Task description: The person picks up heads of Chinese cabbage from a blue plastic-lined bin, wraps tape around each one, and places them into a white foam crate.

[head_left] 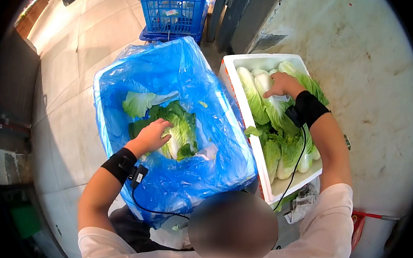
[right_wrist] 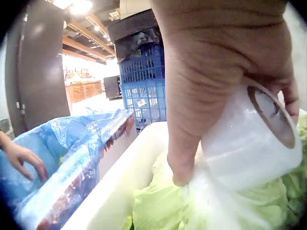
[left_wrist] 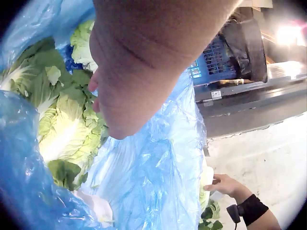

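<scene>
My left hand [head_left: 151,135], fingers loosely bent, is over a leafy Chinese cabbage [head_left: 181,130] inside a box with a blue plastic liner [head_left: 216,142]. In the left wrist view its fingertips overlap the outer green leaves of that cabbage [left_wrist: 64,132]. On the right, my right hand [head_left: 286,85] curls round a roll of clear plastic film [right_wrist: 254,139] with a cardboard core. Its thumb points down beside the roll, over a pale Chinese cabbage [right_wrist: 163,201]. Several trimmed cabbages [head_left: 265,91] fill the white foam box [head_left: 255,164] beneath this hand.
Loose leaves [head_left: 137,103] lie in the blue liner. Behind it stand stacked blue crates [head_left: 175,14], with a dark post [head_left: 238,20] beside them. Black cables run from both wrist cameras. A red-handled tool [head_left: 367,216] is on the floor at lower right.
</scene>
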`<state>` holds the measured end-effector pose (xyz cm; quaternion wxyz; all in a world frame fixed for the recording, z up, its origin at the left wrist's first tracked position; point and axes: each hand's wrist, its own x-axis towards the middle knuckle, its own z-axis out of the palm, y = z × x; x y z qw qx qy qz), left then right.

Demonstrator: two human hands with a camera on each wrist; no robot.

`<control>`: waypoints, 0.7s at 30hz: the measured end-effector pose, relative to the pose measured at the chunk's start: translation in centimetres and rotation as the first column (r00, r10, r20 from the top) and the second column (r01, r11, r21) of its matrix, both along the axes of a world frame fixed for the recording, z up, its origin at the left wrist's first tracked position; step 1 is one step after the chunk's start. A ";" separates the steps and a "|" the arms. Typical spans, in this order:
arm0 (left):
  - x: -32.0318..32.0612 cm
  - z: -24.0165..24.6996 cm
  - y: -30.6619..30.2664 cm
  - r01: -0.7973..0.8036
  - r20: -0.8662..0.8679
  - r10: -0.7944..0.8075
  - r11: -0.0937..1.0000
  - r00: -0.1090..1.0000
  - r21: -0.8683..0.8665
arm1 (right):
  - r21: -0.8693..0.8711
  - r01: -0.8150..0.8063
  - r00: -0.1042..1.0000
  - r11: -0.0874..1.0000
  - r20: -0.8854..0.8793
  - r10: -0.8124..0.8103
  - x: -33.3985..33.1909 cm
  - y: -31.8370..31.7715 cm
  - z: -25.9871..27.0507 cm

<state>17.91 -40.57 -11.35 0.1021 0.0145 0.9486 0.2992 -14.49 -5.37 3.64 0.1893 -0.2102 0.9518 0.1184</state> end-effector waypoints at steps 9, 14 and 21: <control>-1.7 -5.4 -0.5 -0.084 0.126 0.064 0.984 0.990 0.158 | 0.306 0.077 0.988 0.949 -0.151 -0.031 -4.7 -2.4 9.2; -1.8 -7.6 -0.1 -0.097 0.079 0.089 0.989 0.993 0.110 | 0.448 0.056 0.907 0.892 -0.396 0.143 -4.5 -3.1 7.6; -1.6 -8.6 0.5 -0.041 0.069 0.030 0.985 0.997 0.168 | 0.316 0.085 0.916 0.945 -0.398 0.051 -8.3 -1.2 -2.7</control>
